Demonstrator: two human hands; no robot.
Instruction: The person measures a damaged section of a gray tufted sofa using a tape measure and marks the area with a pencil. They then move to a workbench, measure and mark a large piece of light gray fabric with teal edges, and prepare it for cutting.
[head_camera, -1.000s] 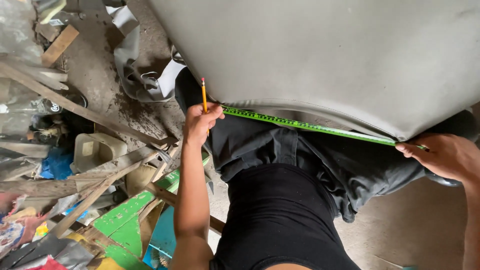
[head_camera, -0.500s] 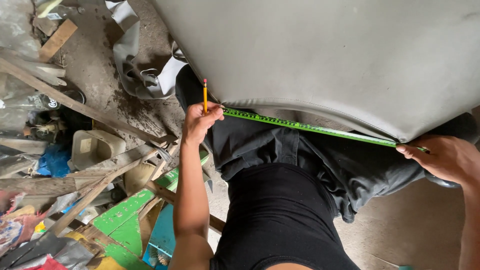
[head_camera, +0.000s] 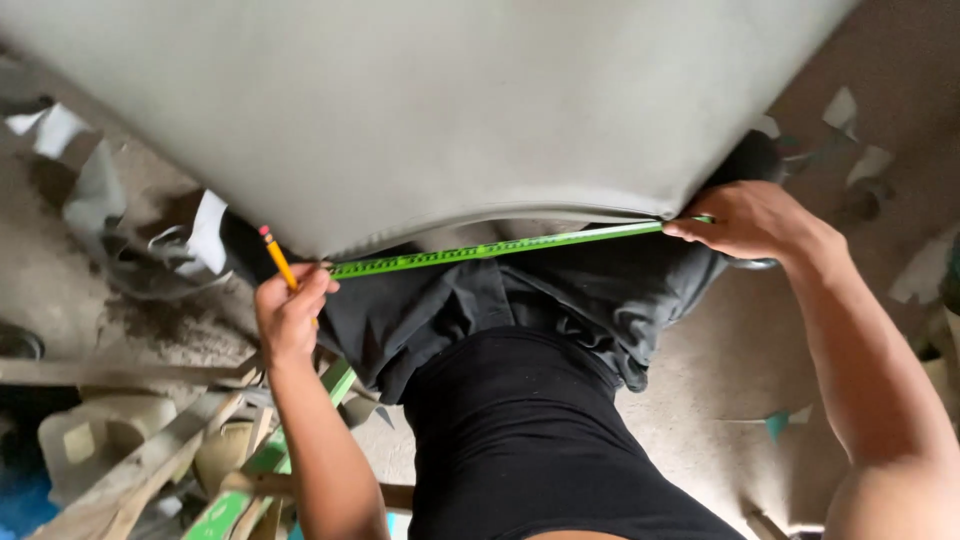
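Observation:
A large pale grey sheet fills the top of the head view, its near edge curving down toward my waist. Along that edge runs a green measuring tape, stretched between both hands. My left hand pinches the tape's left end and also holds a yellow pencil pointing up against the sheet's edge. My right hand presses the tape's right end to the sheet's lower right edge. My dark clothing shows below the tape.
Scrap wood strips, green-painted boards and a pale plastic container lie piled at the lower left. Torn grey scraps litter the dirt floor at the left. Bare concrete floor with small scraps lies at the right.
The view has swung right, so the sheet and both hands sit further left in frame. Both hands keep the tape stretched along the sheet's edge, pencil still upright in the left.

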